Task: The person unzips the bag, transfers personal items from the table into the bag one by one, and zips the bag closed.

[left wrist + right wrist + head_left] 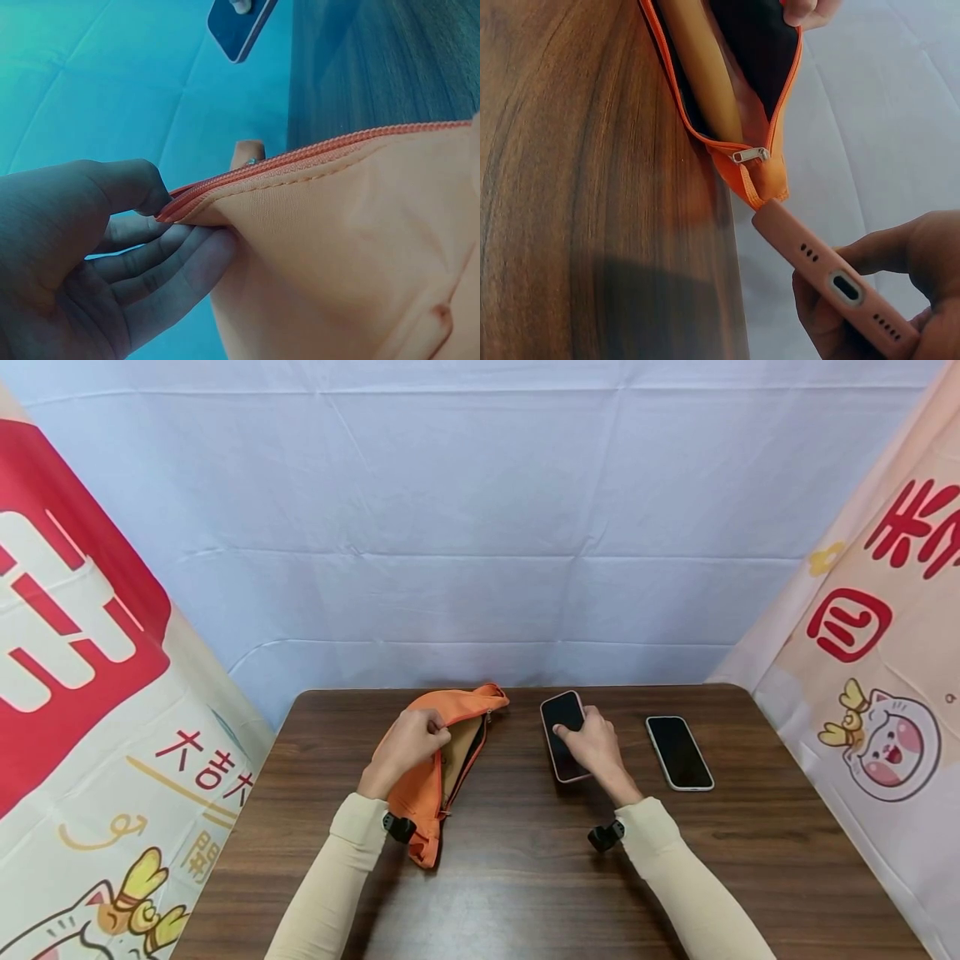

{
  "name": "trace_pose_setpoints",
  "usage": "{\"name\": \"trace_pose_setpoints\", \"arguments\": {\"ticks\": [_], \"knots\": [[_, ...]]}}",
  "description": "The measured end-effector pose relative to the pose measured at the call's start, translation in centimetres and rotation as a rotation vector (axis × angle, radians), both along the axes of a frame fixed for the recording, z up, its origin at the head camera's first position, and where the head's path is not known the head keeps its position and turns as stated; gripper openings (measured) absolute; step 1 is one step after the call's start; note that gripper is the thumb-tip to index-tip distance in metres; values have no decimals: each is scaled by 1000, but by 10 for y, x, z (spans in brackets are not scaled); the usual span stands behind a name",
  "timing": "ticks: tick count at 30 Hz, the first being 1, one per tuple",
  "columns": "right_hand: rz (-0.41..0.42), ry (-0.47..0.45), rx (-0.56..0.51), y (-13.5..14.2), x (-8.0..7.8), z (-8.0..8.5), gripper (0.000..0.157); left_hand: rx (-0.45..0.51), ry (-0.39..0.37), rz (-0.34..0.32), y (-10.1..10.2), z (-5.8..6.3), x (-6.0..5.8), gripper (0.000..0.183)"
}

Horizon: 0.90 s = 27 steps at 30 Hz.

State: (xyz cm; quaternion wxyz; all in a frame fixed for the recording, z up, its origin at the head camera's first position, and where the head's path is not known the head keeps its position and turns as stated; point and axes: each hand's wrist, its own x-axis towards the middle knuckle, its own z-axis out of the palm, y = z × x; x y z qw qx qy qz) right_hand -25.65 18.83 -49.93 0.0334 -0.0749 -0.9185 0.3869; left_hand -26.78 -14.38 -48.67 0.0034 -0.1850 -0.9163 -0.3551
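An orange zip bag point(422, 789) lies on the table's left half, its zip open along the right side. My left hand point(408, 743) pinches one edge of that opening between thumb and fingers and holds it up. Through the mouth, the right wrist view shows a dark lining, a smooth tan shape point(705, 71) and the metal zip slider point(748, 155) at the end. My right hand point(597, 747) grips a smartphone point(558, 720) in a pink case, thumb over its dark screen. The phone is raised above the table, right of the bag, its charging port point(847, 287) facing the wrist camera.
A second smartphone point(680, 753) in a pale case lies screen up at the right of the wooden table point(510, 877). A pale cloth backdrop point(480, 552) hangs right behind the table's far edge. Printed banners point(885, 710) stand at both sides.
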Motion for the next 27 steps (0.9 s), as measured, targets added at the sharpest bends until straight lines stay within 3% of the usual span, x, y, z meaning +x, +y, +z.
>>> {"name": "trace_pose_setpoints", "arguments": {"ticks": [27], "knots": [[24,-3,-44,-11,0,-3,63,5,10,2,0,1,1,9]]}}
